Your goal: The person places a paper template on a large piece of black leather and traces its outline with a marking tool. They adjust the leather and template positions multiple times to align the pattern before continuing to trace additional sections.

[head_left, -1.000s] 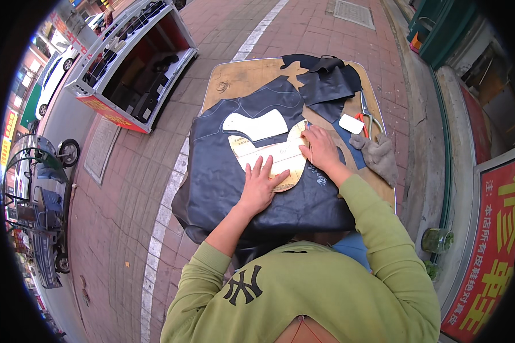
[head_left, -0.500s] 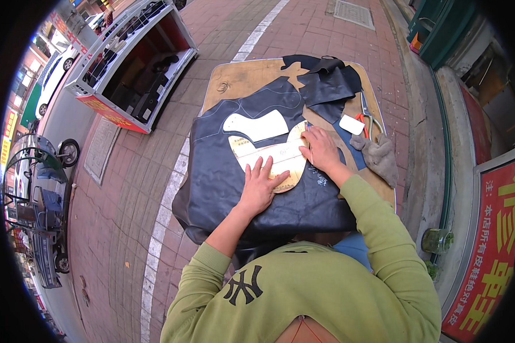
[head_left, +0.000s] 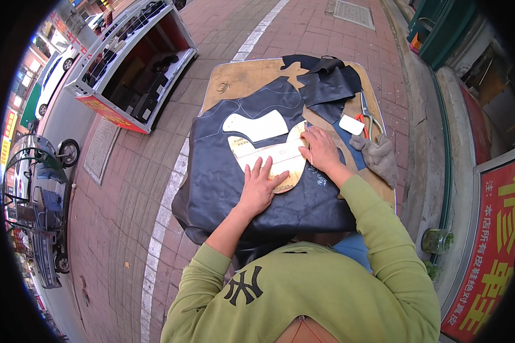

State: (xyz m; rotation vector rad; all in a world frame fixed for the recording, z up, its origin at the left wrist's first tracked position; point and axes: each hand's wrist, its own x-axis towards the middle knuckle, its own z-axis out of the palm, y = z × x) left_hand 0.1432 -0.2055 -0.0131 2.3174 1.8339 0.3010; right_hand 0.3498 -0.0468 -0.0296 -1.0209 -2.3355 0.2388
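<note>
A black leather sheet (head_left: 223,177) lies over the table and hangs past its near edge. On it rests a yellowish U-shaped paper pattern (head_left: 292,166) with a pale band across it. My left hand (head_left: 258,186) presses the pattern down, fingers spread flat. At the pattern's right edge my right hand (head_left: 321,150) is closed around a thin pen, mostly hidden by the fingers. A white curved pattern piece (head_left: 263,127) lies just beyond, partly within the U. Pale drawn outlines run across the leather toward the far side.
Black leather scraps (head_left: 329,86) cover the wooden table's (head_left: 234,77) far right part. Along the right edge are scissors (head_left: 367,117) with orange on the handle, a white rounded block (head_left: 352,124) and a grey cloth (head_left: 379,160). A white-framed cart (head_left: 140,68) stands on the pavement at left.
</note>
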